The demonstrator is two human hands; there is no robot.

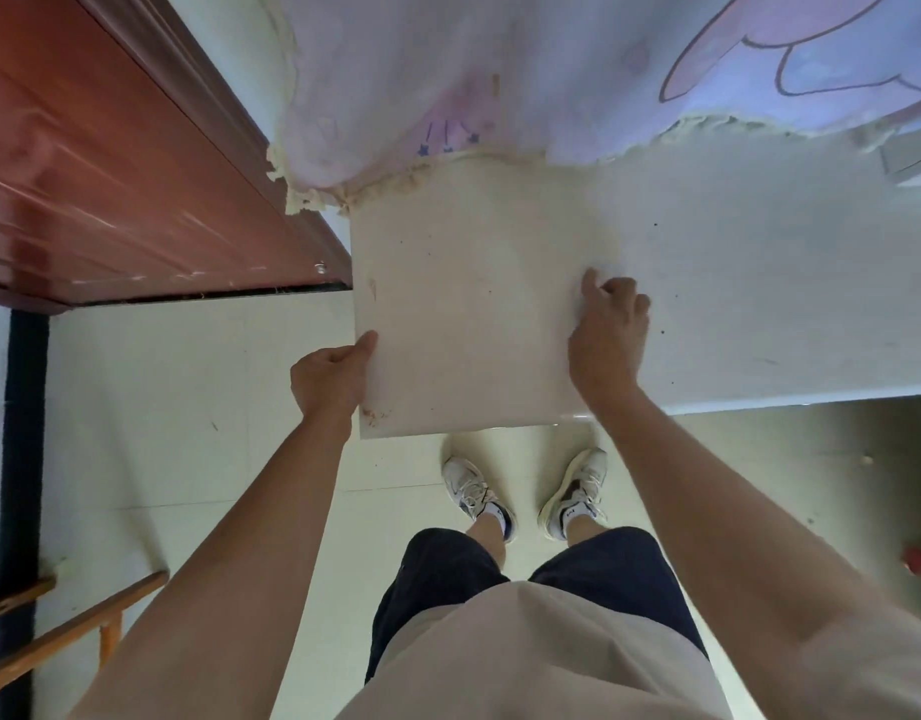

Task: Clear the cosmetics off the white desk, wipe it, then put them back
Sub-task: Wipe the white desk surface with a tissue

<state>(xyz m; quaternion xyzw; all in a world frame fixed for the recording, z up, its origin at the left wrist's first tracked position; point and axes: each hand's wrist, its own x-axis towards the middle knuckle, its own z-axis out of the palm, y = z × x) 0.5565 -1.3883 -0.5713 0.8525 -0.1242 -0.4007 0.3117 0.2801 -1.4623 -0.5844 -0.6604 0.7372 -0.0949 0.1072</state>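
Presently: left hand (334,376) grips the left end edge of the white desk (759,304), thumb on top. Right hand (609,330) rests on the desktop, fingers curled; possibly pinching something, cannot tell. Pastel curtain (500,70) hem overhangs the desk's far side.

White desk (474,304): pale flat top, scuffed and speckled.
Its left edge sits in the left hand's (334,376) grip, thumb on top, with a chipped, brown-stained corner just nearer than those fingers. Dark specks lie right of the right hand's (609,330) curled fingers.
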